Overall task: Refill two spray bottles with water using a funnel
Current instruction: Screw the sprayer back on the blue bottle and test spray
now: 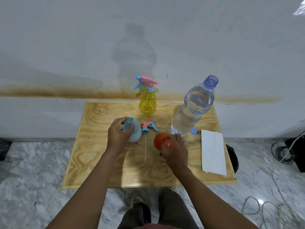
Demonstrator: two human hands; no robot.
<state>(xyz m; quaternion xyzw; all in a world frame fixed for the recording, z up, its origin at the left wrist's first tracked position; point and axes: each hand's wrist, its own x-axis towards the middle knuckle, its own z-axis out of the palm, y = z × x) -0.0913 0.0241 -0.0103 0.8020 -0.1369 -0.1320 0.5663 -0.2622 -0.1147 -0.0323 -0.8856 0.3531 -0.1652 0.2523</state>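
The orange funnel (160,141) is held by the right hand (175,150), with the fingers curled over its narrow end, low over the worktop (99,162). Just left of that hand, the blue spray bottle (134,131) is gripped round its shoulder by the left hand (116,135); its neck is open and its base is set on the wood. A folded white paper (212,154) lies to the right of the right hand.

Between the two hands and slightly beyond them lies the removed spray head (148,125), its thin dip tube (145,146) stretched back toward the person. Beyond the right hand, a small blue cap (193,131) rests beside the base of the large water bottle (193,106), which is uncapped and nearly full. Farthest off, beyond the left hand, the yellow spray bottle (147,100) stands with its head still on.

Spillage is the likely fault. If the funnel is seated crookedly in the narrow neck, water would be sent over the wood. A heavy, full bottle tipped too quickly could flood the funnel. The light blue bottle might be toppled if the left hand's grip is loosened. The open water bottle could also be knocked when it is reached for.
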